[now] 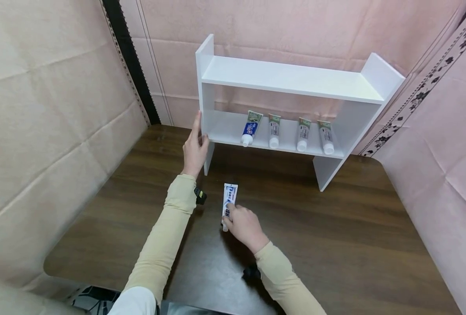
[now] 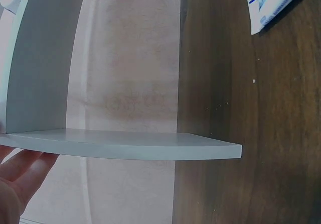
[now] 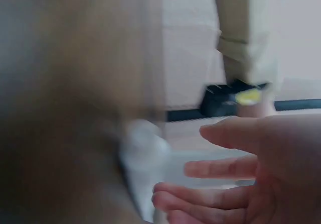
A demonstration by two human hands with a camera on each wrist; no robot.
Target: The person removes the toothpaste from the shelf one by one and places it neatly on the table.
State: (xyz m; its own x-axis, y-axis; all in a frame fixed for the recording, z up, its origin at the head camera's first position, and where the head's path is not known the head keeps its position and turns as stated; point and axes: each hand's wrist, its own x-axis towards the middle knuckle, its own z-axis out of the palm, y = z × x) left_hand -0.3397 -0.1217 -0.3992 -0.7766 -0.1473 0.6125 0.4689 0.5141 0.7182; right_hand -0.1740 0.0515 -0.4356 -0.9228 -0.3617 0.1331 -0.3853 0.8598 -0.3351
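Observation:
A white and blue toothpaste tube (image 1: 230, 194) lies on the brown wooden table, its cap end toward the person. Over its lower half is my right hand (image 1: 241, 225); the right wrist view shows this hand's fingers (image 3: 215, 169) extended and apart, with the blurred tube (image 3: 145, 148) beside them. My left hand (image 1: 195, 153) rests with its fingers against the outer face of the left side panel (image 2: 125, 148) of a white two-tier shelf (image 1: 284, 78). In the left wrist view a corner of the tube (image 2: 273, 0) shows at the upper right.
Several toothpaste tubes stand along the shelf's lower board: a blue and green one (image 1: 250, 127) at the left, then green and white ones (image 1: 304, 133). Pinkish cloth (image 1: 296, 26) hangs behind the shelf and at both sides of the table (image 1: 335, 245).

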